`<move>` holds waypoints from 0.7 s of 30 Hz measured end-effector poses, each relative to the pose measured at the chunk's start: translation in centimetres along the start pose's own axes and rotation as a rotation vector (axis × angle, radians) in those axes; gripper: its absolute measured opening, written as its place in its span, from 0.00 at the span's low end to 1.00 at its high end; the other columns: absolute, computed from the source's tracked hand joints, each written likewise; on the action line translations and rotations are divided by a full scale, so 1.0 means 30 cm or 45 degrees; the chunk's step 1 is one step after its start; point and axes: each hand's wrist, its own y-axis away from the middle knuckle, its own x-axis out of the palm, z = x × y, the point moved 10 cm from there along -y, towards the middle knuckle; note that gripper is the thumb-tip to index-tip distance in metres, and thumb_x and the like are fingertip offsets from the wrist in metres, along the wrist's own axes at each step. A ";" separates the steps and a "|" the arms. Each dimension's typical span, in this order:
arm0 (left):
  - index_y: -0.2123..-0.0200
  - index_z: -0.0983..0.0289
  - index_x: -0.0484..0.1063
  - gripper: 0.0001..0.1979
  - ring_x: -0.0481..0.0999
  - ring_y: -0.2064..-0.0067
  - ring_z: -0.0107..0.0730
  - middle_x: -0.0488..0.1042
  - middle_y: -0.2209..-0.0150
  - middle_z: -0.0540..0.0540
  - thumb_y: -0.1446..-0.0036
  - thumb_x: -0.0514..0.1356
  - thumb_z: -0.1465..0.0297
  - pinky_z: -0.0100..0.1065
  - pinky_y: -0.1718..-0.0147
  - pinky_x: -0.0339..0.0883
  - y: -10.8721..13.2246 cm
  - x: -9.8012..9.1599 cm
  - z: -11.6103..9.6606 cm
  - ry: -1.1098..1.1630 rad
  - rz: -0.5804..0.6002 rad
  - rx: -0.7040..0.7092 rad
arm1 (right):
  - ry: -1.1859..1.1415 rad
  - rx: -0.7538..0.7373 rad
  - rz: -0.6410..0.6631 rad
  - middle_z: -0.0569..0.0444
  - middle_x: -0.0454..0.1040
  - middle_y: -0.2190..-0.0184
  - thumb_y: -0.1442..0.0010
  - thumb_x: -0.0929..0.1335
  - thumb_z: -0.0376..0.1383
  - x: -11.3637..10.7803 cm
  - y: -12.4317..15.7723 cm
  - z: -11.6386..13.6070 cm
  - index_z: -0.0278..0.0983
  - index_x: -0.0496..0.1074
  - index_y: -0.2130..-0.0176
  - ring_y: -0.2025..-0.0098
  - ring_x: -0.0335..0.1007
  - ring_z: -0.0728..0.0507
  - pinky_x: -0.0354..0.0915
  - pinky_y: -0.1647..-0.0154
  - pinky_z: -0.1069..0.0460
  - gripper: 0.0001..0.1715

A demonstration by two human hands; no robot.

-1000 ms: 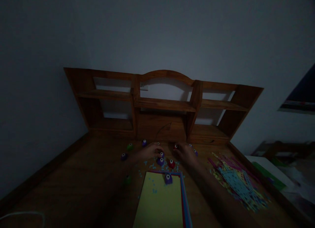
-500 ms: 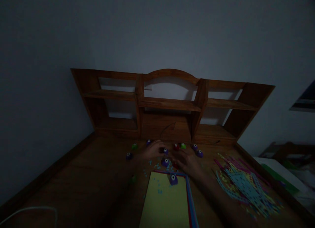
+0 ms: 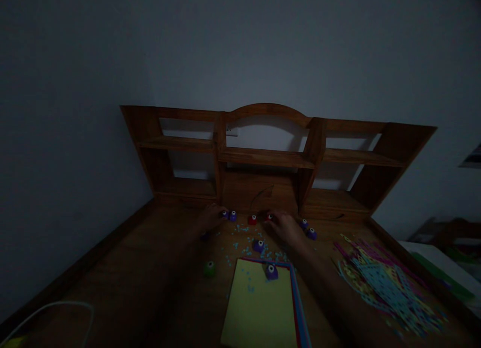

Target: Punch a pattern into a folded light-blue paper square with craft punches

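Near the back of the desk, my left hand is closed round a purple one-eyed piece, beside another purple piece. My right hand has its fingers on a red one-eyed piece. Between the hands sits a second red piece. One purple piece stands among small pale-blue bits, and another purple piece is on the yellow sheet. A green piece sits left of the sheet.
A wooden shelf unit stands along the wall behind the desk. Two purple pieces are right of my right hand. A pile of coloured perforated strips lies at the right. A white cable curves at the lower left.
My left hand has moved left, onto a purple piece at the back. My right hand has closed at a red piece. A red piece now stands between the hands. The view has shifted slightly.
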 end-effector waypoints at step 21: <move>0.48 0.59 0.69 0.24 0.68 0.47 0.41 0.67 0.45 0.56 0.48 0.63 0.60 0.39 0.46 0.63 0.364 -0.083 -0.348 0.353 0.052 0.061 | -0.302 -0.282 0.461 0.49 0.66 0.45 0.46 0.71 0.48 -0.023 0.281 0.255 0.42 0.69 0.47 0.44 0.63 0.39 0.60 0.44 0.46 0.28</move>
